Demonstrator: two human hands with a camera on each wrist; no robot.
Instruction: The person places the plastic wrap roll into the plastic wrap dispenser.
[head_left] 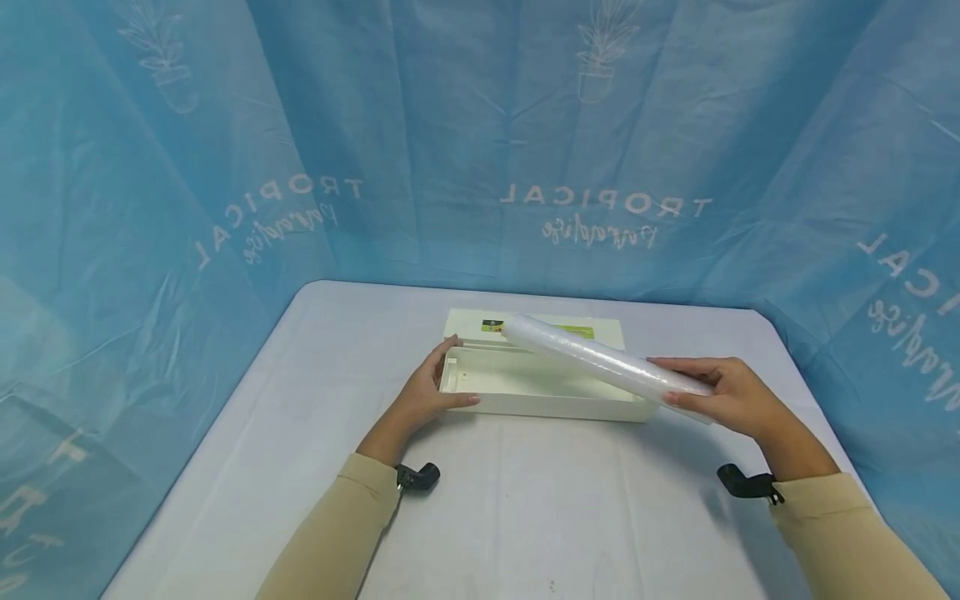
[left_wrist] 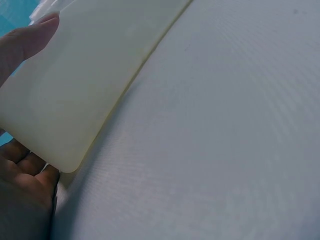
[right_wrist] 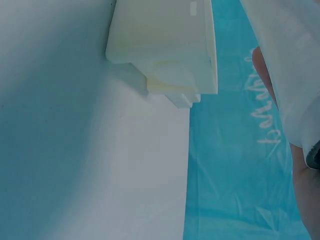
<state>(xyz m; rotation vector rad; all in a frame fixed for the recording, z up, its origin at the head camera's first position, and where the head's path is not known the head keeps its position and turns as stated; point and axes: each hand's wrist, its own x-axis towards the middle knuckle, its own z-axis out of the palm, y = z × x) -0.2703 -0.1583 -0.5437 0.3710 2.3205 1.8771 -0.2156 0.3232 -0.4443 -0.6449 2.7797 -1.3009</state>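
Observation:
A long cream plastic box rests on the table with its lid tipped back behind it, so the hollow inside shows. My left hand grips the box's left end, thumb along the front wall and fingers round behind. In the left wrist view the smooth box wall sits between thumb and fingers. Slanting over the box's right half is a roll of cling film, pinched at its right end by my right hand. The roll's far end overlaps the lid; in the right wrist view the roll fills the upper right.
A white cloth covers the table. Blue printed curtains hang behind it and along both sides. A yellow-green label shows on the lid. Each wrist wears a black camera mount, such as the left mount.

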